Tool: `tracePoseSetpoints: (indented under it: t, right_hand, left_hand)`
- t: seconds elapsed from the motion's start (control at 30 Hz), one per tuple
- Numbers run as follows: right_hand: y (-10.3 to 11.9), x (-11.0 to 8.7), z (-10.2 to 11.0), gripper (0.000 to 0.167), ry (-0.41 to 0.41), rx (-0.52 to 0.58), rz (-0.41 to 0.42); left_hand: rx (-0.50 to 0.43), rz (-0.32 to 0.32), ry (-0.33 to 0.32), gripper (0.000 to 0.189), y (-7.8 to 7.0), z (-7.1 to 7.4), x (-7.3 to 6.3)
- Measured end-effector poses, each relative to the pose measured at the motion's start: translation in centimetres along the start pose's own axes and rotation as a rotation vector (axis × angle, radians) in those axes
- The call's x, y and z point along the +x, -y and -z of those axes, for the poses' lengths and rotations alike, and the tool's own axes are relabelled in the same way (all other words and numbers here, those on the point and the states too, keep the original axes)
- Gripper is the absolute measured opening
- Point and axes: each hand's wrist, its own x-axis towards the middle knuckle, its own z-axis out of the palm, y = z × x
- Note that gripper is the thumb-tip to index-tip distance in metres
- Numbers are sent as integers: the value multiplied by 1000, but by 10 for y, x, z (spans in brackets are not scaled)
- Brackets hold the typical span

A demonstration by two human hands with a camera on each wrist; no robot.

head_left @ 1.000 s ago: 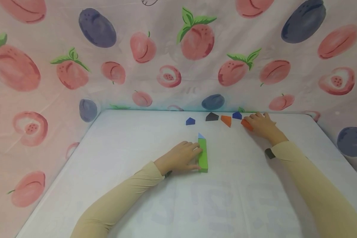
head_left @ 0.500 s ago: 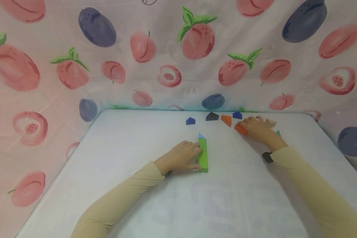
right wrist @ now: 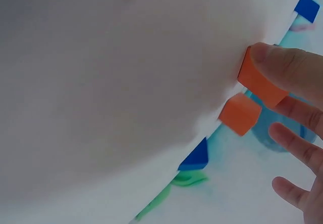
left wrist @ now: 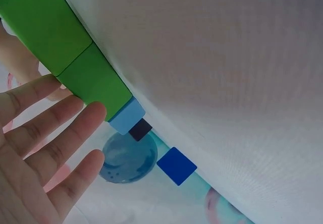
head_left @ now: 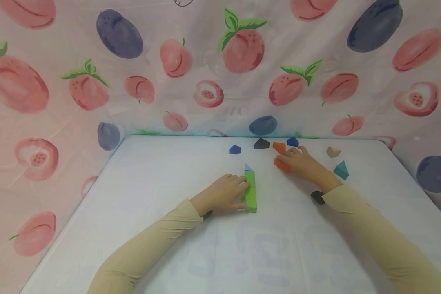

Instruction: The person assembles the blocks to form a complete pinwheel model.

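Note:
My left hand (head_left: 224, 194) rests its fingers along the left side of two green blocks (head_left: 250, 196) laid end to end in a line. A small light blue triangular block (head_left: 248, 167) stands against their far end. In the left wrist view the fingers (left wrist: 60, 138) are nearly straight beside the green blocks. My right hand (head_left: 303, 163) pinches an orange block (right wrist: 265, 82) between thumb and index finger, low over the table; its other fingers spread free. A second orange block (head_left: 279, 147) lies just beyond that hand.
Along the table's back edge lie a blue block (head_left: 235, 150), a black block (head_left: 262, 144) and another blue block (head_left: 292, 142). To the right stand a wooden block (head_left: 333, 152) and a teal triangular block (head_left: 341, 170). A fruit-patterned cloth (head_left: 206, 61) hangs behind the table.
My right hand has moved left and slightly nearer, bringing the orange block along. The wooden and teal blocks have come into view behind it. The left hand has stayed at the green blocks.

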Motion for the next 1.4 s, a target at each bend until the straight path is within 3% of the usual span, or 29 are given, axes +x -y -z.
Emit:
tracePoseSetpoints:
  t: [0.17,0.47,0.97,1.4]
  right_hand:
    - [8,8,-2,47,-9,24,21]
    - [23,26,-2,47,58,54,-21]
    - [29,46,-7,31,-101,44,103]
    - [31,49,-3,38,-80,56,155]
  left_hand:
    - [7,-2,-1,64,0,-1,0]
    - [3,-3,7,64,0,1,-1]
    - [-8,6,8,66,0,1,-1]
    - [-4,8,25,67,0,1,1]
